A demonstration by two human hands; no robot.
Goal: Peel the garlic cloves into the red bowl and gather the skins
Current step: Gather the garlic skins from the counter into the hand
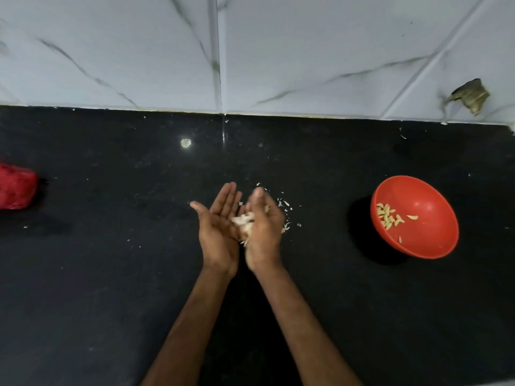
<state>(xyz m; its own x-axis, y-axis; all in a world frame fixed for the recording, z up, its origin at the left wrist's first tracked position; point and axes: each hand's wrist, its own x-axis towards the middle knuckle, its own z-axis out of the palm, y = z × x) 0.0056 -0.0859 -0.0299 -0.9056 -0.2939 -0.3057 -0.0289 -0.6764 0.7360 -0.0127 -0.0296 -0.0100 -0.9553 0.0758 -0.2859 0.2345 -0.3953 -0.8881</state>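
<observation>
My two hands meet above the middle of the black counter. My left hand lies palm up with straight fingers. A wad of pale garlic skins sits between the palms, and my right hand curls over it from the right. More skin flakes lie scattered on the counter just right of my hands. The red bowl stands at the right, tilted toward me, with several peeled garlic cloves inside.
A red mesh bag lies at the left edge of the black counter. A white marble-tiled wall runs along the back, with a broken hole at its right.
</observation>
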